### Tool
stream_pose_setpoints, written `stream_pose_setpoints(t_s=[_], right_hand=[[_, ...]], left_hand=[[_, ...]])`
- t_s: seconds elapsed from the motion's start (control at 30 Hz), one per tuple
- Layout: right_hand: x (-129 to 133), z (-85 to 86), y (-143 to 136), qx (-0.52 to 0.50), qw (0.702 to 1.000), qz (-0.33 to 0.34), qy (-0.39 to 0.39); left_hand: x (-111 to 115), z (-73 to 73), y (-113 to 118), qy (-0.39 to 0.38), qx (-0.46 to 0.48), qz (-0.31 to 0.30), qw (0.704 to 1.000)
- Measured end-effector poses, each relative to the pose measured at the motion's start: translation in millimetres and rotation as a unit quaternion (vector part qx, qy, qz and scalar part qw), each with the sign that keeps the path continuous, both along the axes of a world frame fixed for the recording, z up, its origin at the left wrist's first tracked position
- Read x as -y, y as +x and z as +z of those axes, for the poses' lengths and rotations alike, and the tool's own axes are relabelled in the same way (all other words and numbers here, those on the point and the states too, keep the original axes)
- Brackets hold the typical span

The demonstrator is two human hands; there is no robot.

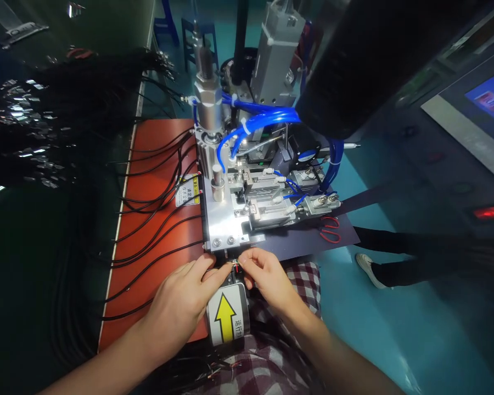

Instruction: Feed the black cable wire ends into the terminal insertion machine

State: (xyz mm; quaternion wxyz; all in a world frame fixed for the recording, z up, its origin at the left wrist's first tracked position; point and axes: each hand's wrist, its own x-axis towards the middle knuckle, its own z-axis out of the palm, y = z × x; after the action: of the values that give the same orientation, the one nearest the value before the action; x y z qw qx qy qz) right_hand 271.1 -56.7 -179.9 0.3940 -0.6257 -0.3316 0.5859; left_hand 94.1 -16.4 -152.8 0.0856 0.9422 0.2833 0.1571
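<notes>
My left hand (183,293) and my right hand (268,274) meet at the front edge of a metal machine (226,222). Between their fingertips is a small cable end (236,265) with thin coloured wires, red among them. Both hands are closed in a pinch on it, the left from the left side and the right from the right. My fingers partly hide it, so its exact shape is unclear. Just below sits a white guard plate (212,323) with a yellow arrow (225,318) pointing toward the machine.
Several black cables (160,255) stretch across the red-orange board (148,280) at left. Blue air hoses (267,117) arch over the machine. Red-handled scissors (330,229) lie on the grey plate at right. Bundled cables hang at far left. Another person's leg and shoe (369,270) show at right.
</notes>
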Motion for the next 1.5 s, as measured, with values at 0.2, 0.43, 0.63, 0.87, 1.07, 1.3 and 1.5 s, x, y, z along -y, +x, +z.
stream_pose_setpoints(t_s=[0.2, 0.43, 0.63, 0.87, 1.07, 1.3, 1.5], right_hand=[[-0.2, -3.3, 4.5, 0.124, 0.992, -0.001, 0.036], [0.6, 2.5, -13.8, 0.173, 0.976, -0.08, 0.102], [-1.3, -0.7, -18.7, 0.078, 0.991, -0.082, 0.071], [5.8, -4.3, -17.6, 0.027, 0.988, -0.122, 0.086], [3.6, -7.9, -10.6, -0.168, 0.975, -0.138, -0.052], [18.8, -4.8, -11.1, -0.108, 0.988, -0.109, -0.015], [16.9, 17.9, -14.3, 0.178, 0.981, -0.04, 0.061]], left_hand=[[-0.6, 0.8, 0.6, 0.029, 0.007, 0.003, 1.0], [-0.7, 0.2, 0.6, 0.01, 0.004, 0.006, 1.0], [-0.2, -2.6, -1.6, -0.008, 0.0, 0.004, 1.0], [0.3, -1.7, -1.3, -0.017, 0.015, 0.001, 1.0], [-1.1, -1.8, -2.0, -0.019, 0.019, -0.008, 1.0], [0.1, -9.5, -5.0, -0.031, 0.031, 0.001, 0.999], [1.5, -14.5, -5.6, -0.045, 0.045, 0.009, 0.998]])
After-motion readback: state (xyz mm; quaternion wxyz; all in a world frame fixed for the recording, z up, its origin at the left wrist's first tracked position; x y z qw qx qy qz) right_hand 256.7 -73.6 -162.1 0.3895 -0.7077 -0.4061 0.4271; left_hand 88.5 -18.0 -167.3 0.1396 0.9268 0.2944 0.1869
